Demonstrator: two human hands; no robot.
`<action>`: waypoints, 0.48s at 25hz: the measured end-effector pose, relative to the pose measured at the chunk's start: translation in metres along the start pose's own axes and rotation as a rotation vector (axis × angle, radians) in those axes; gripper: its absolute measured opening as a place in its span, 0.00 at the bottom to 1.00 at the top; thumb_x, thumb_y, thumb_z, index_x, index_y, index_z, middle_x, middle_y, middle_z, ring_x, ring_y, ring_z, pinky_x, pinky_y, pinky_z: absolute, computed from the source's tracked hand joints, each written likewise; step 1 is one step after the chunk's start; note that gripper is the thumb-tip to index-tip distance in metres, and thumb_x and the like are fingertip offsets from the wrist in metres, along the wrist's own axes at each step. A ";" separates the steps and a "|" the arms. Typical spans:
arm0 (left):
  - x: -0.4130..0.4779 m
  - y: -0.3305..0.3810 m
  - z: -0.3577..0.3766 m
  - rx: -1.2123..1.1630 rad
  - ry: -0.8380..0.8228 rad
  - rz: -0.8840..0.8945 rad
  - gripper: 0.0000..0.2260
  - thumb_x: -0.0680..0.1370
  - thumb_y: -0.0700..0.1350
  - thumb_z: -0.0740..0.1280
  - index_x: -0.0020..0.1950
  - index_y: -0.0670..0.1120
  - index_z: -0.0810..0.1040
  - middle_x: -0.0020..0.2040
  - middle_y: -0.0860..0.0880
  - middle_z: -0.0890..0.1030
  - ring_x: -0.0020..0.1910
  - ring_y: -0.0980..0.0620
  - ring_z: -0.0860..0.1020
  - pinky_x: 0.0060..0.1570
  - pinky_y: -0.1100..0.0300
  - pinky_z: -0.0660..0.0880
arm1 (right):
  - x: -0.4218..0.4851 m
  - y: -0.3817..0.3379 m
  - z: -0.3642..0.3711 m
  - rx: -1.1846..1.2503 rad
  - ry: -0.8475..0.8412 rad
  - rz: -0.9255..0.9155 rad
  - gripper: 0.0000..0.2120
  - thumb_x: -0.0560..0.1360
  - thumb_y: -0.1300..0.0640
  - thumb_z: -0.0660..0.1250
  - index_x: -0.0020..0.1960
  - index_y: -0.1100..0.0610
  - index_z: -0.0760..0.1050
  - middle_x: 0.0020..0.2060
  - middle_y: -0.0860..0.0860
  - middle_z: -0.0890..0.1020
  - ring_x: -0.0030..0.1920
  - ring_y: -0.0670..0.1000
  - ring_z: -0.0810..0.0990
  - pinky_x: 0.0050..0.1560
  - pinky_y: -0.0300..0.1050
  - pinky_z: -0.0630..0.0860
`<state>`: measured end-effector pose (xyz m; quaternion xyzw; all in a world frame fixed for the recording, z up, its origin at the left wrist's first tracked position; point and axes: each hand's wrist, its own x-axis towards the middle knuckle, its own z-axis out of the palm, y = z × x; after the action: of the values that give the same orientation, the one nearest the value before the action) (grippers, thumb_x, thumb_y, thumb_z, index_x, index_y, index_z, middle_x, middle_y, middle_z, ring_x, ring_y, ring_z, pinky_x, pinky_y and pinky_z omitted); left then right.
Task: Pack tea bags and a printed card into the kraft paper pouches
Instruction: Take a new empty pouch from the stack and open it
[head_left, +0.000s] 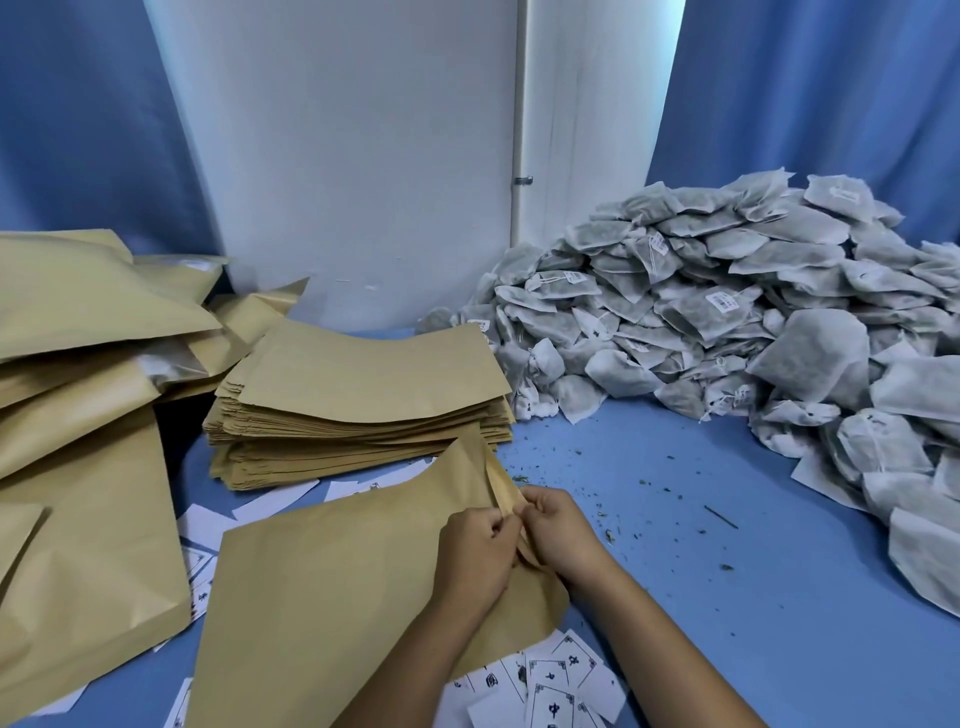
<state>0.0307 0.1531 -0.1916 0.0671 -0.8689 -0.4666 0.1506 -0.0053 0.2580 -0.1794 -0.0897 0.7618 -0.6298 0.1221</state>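
1. Both hands are pinching the mouth of one kraft pouch (322, 587): left hand (475, 553) and right hand (558, 530), each grip clamped on a lip, prying it open.
2. Looks early for this pouch, nothing inside yet I'd guess. Filled-looking pouches (78, 322) sit far left, empty stack (363, 395) behind.
3. Tea bags (727, 312) heaped right, printed cards (561, 686) near the tabletop (701, 545) front edge, open room between.

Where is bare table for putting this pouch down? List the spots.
Bare blue table lies between the stack of empty pouches, the tea bag heap and the right hand, with only crumbs. Left is crowded with filled pouches; printed cards litter the near edge.
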 end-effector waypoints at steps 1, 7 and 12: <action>0.000 0.000 0.000 0.005 0.024 0.016 0.19 0.77 0.44 0.64 0.28 0.37 0.71 0.25 0.42 0.76 0.23 0.50 0.70 0.31 0.53 0.71 | -0.001 -0.001 0.001 0.037 -0.006 0.027 0.13 0.78 0.68 0.55 0.45 0.68 0.78 0.31 0.57 0.79 0.29 0.51 0.77 0.31 0.41 0.73; -0.005 0.004 -0.002 -0.283 0.139 -0.062 0.18 0.76 0.37 0.60 0.26 0.42 0.64 0.21 0.44 0.68 0.21 0.50 0.67 0.25 0.55 0.66 | 0.004 -0.004 -0.001 0.114 0.142 0.129 0.12 0.73 0.72 0.55 0.39 0.66 0.76 0.33 0.61 0.79 0.33 0.54 0.78 0.34 0.45 0.72; -0.006 0.004 -0.012 -0.065 0.216 0.001 0.20 0.73 0.40 0.64 0.27 0.48 0.56 0.24 0.49 0.57 0.27 0.51 0.57 0.28 0.57 0.56 | 0.000 -0.009 -0.001 -0.387 0.288 -0.338 0.10 0.66 0.73 0.64 0.38 0.59 0.72 0.36 0.50 0.76 0.36 0.44 0.72 0.36 0.32 0.67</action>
<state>0.0408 0.1473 -0.1832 0.1115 -0.8321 -0.4846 0.2456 -0.0060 0.2570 -0.1701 -0.1464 0.8517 -0.4903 -0.1134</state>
